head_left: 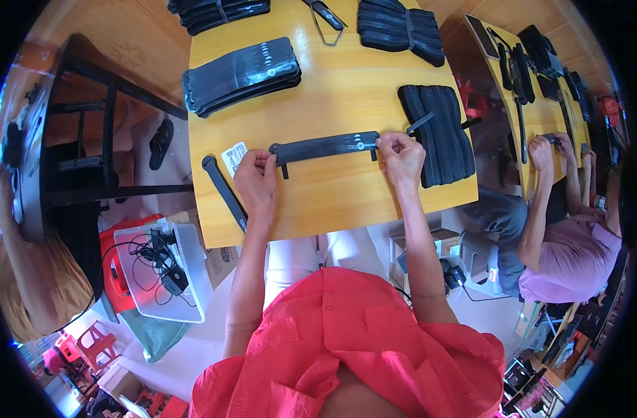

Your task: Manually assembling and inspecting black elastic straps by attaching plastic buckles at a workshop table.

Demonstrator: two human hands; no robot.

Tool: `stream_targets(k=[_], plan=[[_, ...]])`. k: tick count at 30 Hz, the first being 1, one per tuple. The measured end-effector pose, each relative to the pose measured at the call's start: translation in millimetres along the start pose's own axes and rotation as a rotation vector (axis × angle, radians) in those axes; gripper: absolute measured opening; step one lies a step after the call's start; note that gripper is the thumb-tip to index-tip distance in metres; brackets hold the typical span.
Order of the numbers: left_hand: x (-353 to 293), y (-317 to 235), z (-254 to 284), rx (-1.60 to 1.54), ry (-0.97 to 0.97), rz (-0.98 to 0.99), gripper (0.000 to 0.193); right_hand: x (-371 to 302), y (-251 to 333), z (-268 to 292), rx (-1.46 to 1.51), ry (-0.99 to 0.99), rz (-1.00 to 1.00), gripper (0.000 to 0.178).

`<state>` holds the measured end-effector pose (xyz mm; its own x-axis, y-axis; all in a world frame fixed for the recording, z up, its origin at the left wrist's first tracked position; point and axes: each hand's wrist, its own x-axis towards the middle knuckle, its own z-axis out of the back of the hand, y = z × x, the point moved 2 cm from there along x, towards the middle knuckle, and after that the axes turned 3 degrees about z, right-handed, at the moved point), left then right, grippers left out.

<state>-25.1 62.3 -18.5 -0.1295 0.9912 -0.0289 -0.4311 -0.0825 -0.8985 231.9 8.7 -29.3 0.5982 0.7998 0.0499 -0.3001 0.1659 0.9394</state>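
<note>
A flat black strap (322, 148) with small white print near its right end is stretched level over the wooden table (332, 202). My left hand (256, 182) pinches its left end, and my right hand (403, 161) pinches the right end. Two short dark tabs hang below the strap, one close to each hand. Left of my left hand lies another narrow black strap (225, 193), beside a white printed label (234, 159). Just right of my right hand is a bundle of black straps (438, 136) with a grey band sticking out.
Farther back lie a stack of printed black straps (242, 76), a banded black bundle (400, 31) and another bundle (219, 12). A clear bin of cables (197, 279) stands at lower left. Two people work at tables on either side; a purple sleeve (552, 272) shows right.
</note>
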Motion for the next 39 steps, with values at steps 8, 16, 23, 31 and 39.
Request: stream_targets(k=[8, 16, 23, 31, 39], plan=[[4, -2, 2, 0.131, -0.075, -0.195, 0.007, 0, 7, 0, -0.041, 0.002, -0.033, 0.005], [15, 12, 1, 0.039, 0.027, 0.049, 0.01, 3, 2, 2, -0.151, -0.004, 0.075, 0.004], [5, 0, 14, 0.025, -0.021, -0.092, 0.012, -14, 17, 20, 0.158, -0.049, -0.123, 0.007], [-48, -33, -13, 0.704, 0.241, -0.704, 0.068, -56, 47, -20, -0.522, 0.111, 0.648, 0.036], [-50, -10, -6, 0.821, 0.284, -0.653, 0.071, -61, 31, -23, -0.828, 0.314, 0.664, 0.059]])
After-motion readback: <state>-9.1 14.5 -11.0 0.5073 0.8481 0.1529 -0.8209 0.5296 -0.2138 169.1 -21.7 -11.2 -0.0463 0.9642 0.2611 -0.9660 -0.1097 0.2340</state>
